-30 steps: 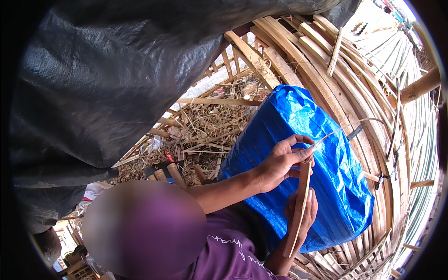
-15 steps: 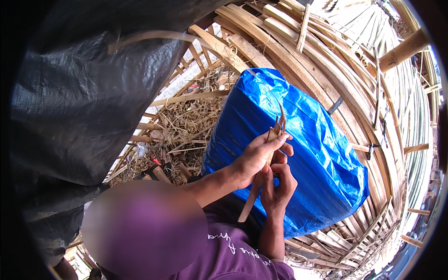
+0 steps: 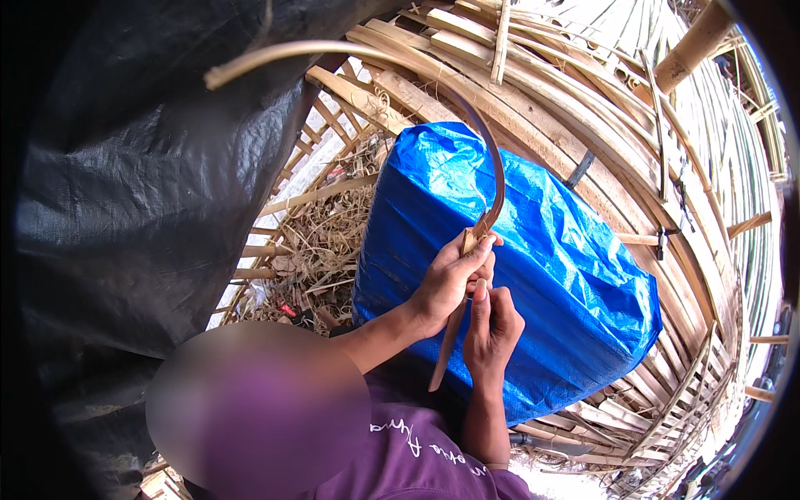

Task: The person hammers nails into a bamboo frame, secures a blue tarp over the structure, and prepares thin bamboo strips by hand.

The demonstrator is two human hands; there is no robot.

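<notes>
My left hand (image 3: pixel 457 282) is closed around a long bamboo strip (image 3: pixel 497 179). From its fingers the strip arcs upward and over to the far left, ending above the black sheet. A lighter, rough bamboo piece (image 3: pixel 471 240) pokes out at the top of the same grip. Below the hands, a flat brown strip end (image 3: pixel 447 348) slants down toward my lap; whether it is the same strip is hidden by my fingers. My right hand (image 3: pixel 494 327) is just below the left, thumb raised and fingers curled in. Whatever lies between its fingers is hidden.
A blue tarp-wrapped bundle (image 3: pixel 550 283) lies under my hands. Long bamboo slats (image 3: pixel 533 108) are stacked along the far and right sides. Black plastic sheeting (image 3: pixel 150 192) hangs at left. Shavings (image 3: pixel 329 221) cover the ground between. A bamboo pole (image 3: pixel 696 46) juts in at upper right.
The long strip now stands in a clear arc to the left, where it was faint before. Thin split ends above my left hand no longer show. My right thumb has straightened upward.
</notes>
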